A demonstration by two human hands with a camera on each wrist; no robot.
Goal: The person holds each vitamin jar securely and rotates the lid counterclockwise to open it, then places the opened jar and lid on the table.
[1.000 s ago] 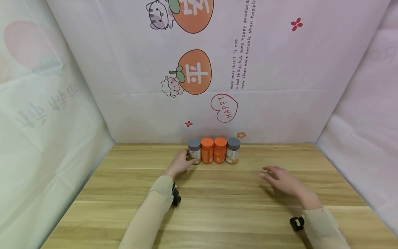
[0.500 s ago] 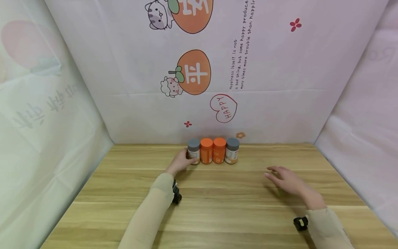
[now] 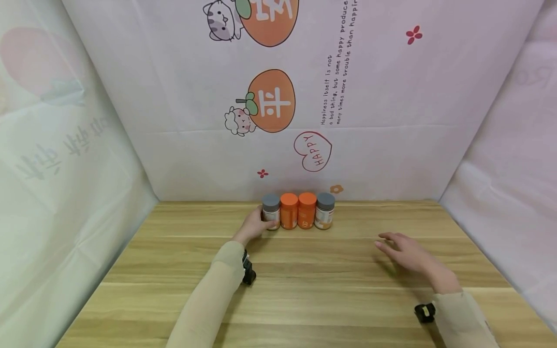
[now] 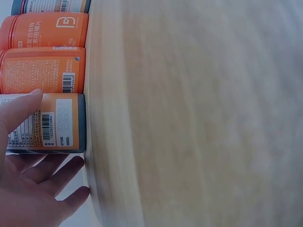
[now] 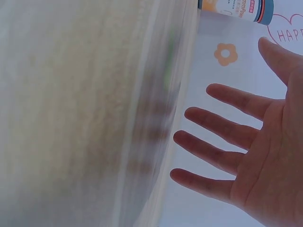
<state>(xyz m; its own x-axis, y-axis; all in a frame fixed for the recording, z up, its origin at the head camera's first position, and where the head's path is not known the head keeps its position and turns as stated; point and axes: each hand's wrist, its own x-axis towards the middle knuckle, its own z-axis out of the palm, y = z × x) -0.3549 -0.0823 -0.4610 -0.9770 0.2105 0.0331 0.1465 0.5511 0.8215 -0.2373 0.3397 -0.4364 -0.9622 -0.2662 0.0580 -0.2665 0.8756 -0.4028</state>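
Two orange pill bottles point(image 3: 289, 211) stand upright between two grey-lidded pill bottles, all side by side at the table's back. My left hand point(image 3: 254, 226) is at the leftmost grey-lidded pill bottle point(image 3: 271, 212). In the left wrist view the thumb point(image 4: 22, 109) lies on that bottle's label, while the other fingers point(image 4: 59, 177) extend along its far side. To the right of the row, my right hand point(image 3: 404, 252) hovers above the table with nothing in it. The right wrist view shows its fingers point(image 5: 215, 151) spread, apart from the rightmost grey-lidded bottle point(image 5: 236, 8).
The wooden table point(image 3: 304, 290) runs up to a white printed backdrop point(image 3: 370, 159) just behind the bottles. White sheets point(image 3: 505, 203) also hang at the left and right sides. A small black camera sits on each wrist point(image 3: 424, 312).
My right hand has drifted a little to the right, away from the bottles. The left hand stays at the leftmost bottle, and the row has not visibly moved on the table.
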